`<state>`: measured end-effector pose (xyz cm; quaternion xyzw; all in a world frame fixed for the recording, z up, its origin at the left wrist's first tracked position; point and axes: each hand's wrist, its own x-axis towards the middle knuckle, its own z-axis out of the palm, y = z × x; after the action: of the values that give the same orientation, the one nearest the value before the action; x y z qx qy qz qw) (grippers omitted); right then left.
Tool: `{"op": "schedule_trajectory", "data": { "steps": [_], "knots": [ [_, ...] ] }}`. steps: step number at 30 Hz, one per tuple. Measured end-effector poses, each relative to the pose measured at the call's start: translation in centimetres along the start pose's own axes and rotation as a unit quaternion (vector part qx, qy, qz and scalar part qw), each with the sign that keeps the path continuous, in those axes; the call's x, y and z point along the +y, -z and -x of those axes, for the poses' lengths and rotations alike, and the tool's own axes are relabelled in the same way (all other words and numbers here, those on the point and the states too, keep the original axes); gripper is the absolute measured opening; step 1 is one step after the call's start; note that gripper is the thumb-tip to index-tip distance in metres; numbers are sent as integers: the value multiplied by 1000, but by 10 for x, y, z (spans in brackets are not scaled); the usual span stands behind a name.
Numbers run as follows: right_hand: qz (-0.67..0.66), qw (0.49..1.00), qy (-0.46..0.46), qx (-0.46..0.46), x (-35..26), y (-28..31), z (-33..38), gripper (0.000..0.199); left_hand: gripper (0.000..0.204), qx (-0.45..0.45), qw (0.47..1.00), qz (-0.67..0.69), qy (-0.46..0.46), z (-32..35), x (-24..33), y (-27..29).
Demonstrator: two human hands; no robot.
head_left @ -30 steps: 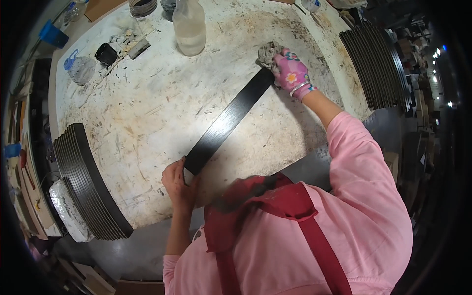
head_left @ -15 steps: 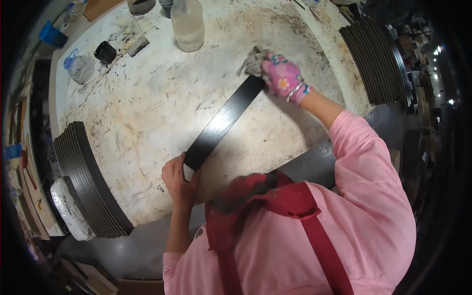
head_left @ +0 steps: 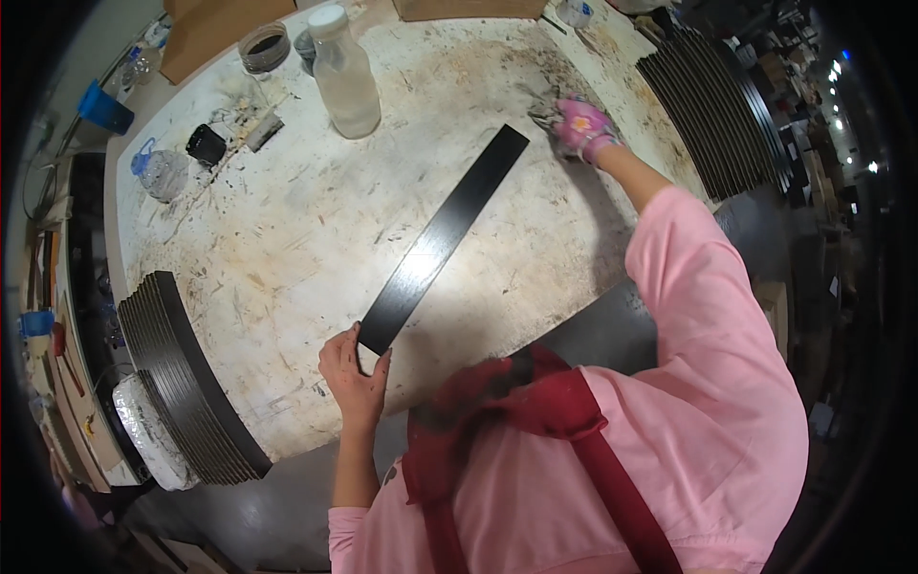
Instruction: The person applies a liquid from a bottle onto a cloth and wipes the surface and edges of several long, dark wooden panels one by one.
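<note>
A glossy black flat strip (head_left: 445,239) lies slantwise across the stained white table, its near end toward me and its far end up to the right. My bare left hand (head_left: 354,371) grips the near end, thumb on one side and fingers on the other. Beyond the strip's far end, clear of it, my right hand (head_left: 585,127) wears a pink flowered glove. Its fingers are closed on a crumpled grey rag (head_left: 547,116), which is partly hidden by the glove.
Stacks of dark strips stand at the left edge (head_left: 196,383) and far right (head_left: 712,115). Toward the back are a bottle of cloudy liquid (head_left: 346,91), a jar of dark liquid (head_left: 264,50), a small black cup (head_left: 206,144) and a clear jug (head_left: 161,174). A cardboard box (head_left: 469,8) sits behind.
My right hand with the rag has come off the strip's far end and moved away to the right. The left hand keeps its hold. The whole view has shifted slightly.
</note>
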<state>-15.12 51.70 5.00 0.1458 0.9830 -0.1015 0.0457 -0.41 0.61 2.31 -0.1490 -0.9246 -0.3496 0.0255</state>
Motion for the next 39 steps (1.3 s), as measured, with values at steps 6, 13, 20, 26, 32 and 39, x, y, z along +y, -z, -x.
{"op": "schedule_trajectory", "data": {
  "steps": [6,13,20,26,32,39],
  "knots": [
    [0,953,242,181,-80,-44,47,33,59,1,1000,-24,18,5,-6,1],
    [-155,979,-46,126,12,6,10,65,53,-4,999,37,5,3,2,9],
    [-218,918,288,163,-147,25,97,35,37,-102,821,467,312,-1,32,24],
    [-138,824,547,-49,-299,-29,208,33,28,-39,972,200,116,14,6,2],
    [-6,978,187,94,-193,-20,90,26,30,81,997,16,-3,12,3,-6],
    [-48,937,210,274,-118,-8,25,36,26,100,995,14,-16,1,-6,-7]
  ]
}}
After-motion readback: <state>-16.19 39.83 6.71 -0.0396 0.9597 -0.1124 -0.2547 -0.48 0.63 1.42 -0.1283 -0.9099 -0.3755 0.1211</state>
